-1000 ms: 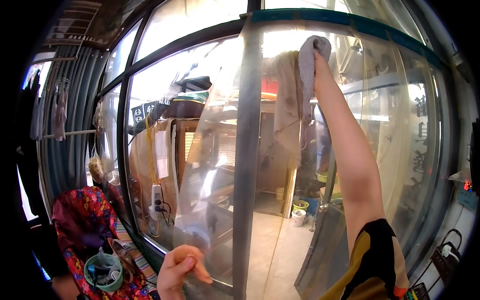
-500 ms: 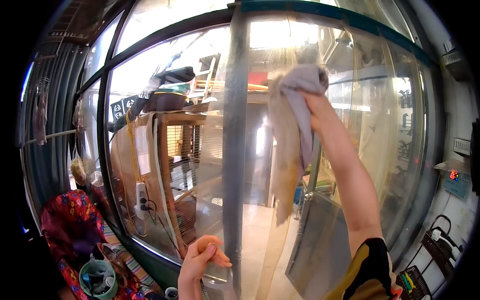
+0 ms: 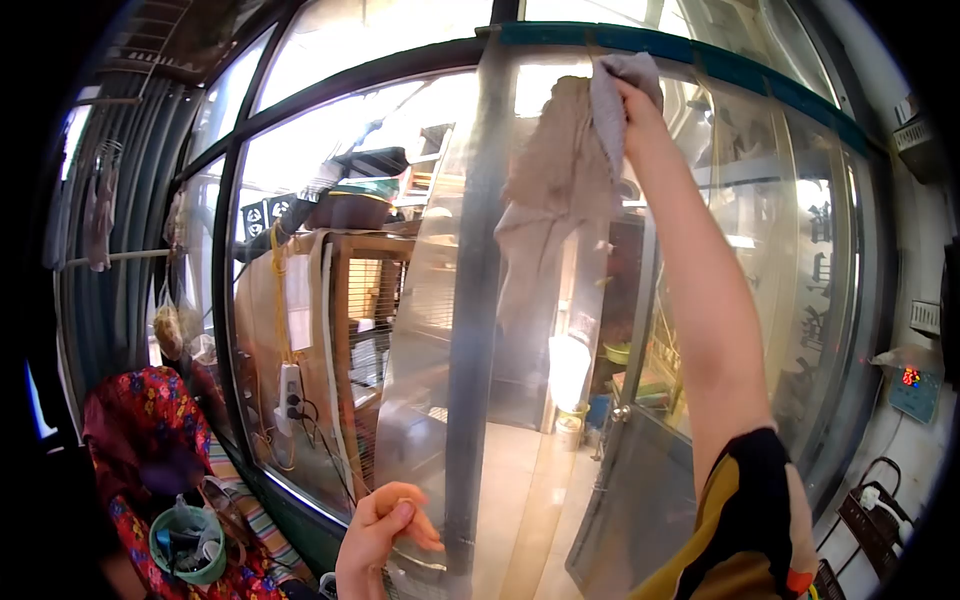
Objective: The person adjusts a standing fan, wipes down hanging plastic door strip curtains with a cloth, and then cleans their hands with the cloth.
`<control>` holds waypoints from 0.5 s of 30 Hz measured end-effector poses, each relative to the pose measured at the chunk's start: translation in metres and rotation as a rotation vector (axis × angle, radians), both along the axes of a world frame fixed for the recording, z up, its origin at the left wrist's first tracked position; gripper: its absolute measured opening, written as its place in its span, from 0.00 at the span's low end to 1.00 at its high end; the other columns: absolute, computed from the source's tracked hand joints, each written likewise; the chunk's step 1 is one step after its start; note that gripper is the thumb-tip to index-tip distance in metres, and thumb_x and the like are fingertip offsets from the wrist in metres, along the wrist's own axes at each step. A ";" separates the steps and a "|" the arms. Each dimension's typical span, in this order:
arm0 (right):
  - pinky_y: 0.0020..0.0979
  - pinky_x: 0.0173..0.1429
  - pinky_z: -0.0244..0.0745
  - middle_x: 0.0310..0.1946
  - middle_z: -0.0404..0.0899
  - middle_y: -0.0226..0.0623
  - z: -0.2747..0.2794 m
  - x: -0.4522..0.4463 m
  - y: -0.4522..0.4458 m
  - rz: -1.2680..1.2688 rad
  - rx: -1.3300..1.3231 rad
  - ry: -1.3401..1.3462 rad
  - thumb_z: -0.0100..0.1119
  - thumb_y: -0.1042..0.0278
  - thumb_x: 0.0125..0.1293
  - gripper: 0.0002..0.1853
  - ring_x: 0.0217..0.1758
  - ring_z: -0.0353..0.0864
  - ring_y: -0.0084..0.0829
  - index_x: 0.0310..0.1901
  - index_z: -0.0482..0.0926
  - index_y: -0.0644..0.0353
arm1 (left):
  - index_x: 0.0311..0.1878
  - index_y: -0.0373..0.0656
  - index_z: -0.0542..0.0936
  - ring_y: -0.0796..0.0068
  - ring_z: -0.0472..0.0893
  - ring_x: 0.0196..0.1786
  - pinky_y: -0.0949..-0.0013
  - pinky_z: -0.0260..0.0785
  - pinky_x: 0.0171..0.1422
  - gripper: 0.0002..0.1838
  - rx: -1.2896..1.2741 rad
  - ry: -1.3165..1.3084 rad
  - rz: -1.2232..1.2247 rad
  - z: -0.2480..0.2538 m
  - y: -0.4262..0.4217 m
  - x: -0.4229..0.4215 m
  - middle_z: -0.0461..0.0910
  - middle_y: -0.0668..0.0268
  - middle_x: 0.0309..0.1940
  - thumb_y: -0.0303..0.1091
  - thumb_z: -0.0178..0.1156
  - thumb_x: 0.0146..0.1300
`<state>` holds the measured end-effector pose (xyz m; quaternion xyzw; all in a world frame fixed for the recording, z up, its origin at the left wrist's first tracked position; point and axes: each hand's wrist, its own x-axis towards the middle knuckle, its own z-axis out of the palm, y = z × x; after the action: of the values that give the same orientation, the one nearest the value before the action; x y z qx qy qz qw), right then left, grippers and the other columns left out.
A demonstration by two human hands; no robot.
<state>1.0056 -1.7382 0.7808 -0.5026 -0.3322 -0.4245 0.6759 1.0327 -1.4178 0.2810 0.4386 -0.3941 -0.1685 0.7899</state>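
Observation:
High up near the teal top strip, my right hand [image 3: 637, 112] is closed on a grey cloth [image 3: 608, 105] held against a clear plastic strip curtain [image 3: 520, 400]. Cloth of a browner tone hangs down to the left of the hand, over the strips. My left hand [image 3: 390, 528] is low in front of the curtain, beside the grey upright; its fingers are curled together on the strip edge or on something too small to make out.
A green basket [image 3: 188, 543] of small items sits on red floral fabric [image 3: 150, 410] at lower left. Behind the glass are a wooden cage [image 3: 375, 300] and a power strip [image 3: 290, 390]. A grey door [image 3: 640, 490] stands ajar. A digital display [image 3: 912, 385] hangs at right.
The right hand came down with the cloth, then rose again toward the top strip. The brownish cloth now spreads wider to the left. The left hand stays low, with a small shift.

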 end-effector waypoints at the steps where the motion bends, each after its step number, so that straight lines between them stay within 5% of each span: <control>1: 0.36 0.53 0.79 0.44 0.80 0.42 0.016 0.002 -0.003 -0.013 0.005 0.040 0.57 0.73 0.64 0.14 0.48 0.81 0.35 0.51 0.76 0.64 | 0.48 0.33 0.74 0.60 0.85 0.30 0.66 0.80 0.35 0.11 0.004 -0.002 0.016 0.000 0.002 -0.002 0.82 0.50 0.28 0.32 0.52 0.70; 7: 0.31 0.48 0.80 0.41 0.82 0.38 0.001 0.036 -0.007 -0.186 -0.062 0.024 0.56 0.74 0.63 0.11 0.44 0.83 0.33 0.47 0.78 0.63 | 0.48 0.35 0.74 0.64 0.85 0.30 0.71 0.77 0.36 0.11 0.037 -0.015 0.127 0.004 -0.001 -0.012 0.83 0.53 0.28 0.32 0.51 0.70; 9: 0.30 0.50 0.80 0.43 0.81 0.39 -0.011 0.033 -0.012 -0.062 -0.123 0.012 0.58 0.75 0.62 0.13 0.47 0.82 0.33 0.49 0.78 0.64 | 0.48 0.35 0.74 0.65 0.85 0.30 0.73 0.76 0.36 0.10 0.058 -0.020 0.171 0.004 -0.004 -0.009 0.83 0.54 0.28 0.31 0.50 0.71; 15: 0.33 0.53 0.81 0.45 0.78 0.36 -0.131 0.002 0.004 -0.146 -0.170 0.093 0.60 0.75 0.62 0.14 0.46 0.81 0.32 0.49 0.74 0.62 | 0.48 0.36 0.74 0.66 0.85 0.30 0.72 0.77 0.36 0.09 0.088 -0.052 0.242 -0.001 -0.035 0.012 0.82 0.56 0.27 0.29 0.46 0.72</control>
<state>1.0076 -1.7339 0.6502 -0.5999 -0.2979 -0.4192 0.6129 1.0450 -1.4526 0.2802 0.5212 -0.3511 -0.0777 0.7740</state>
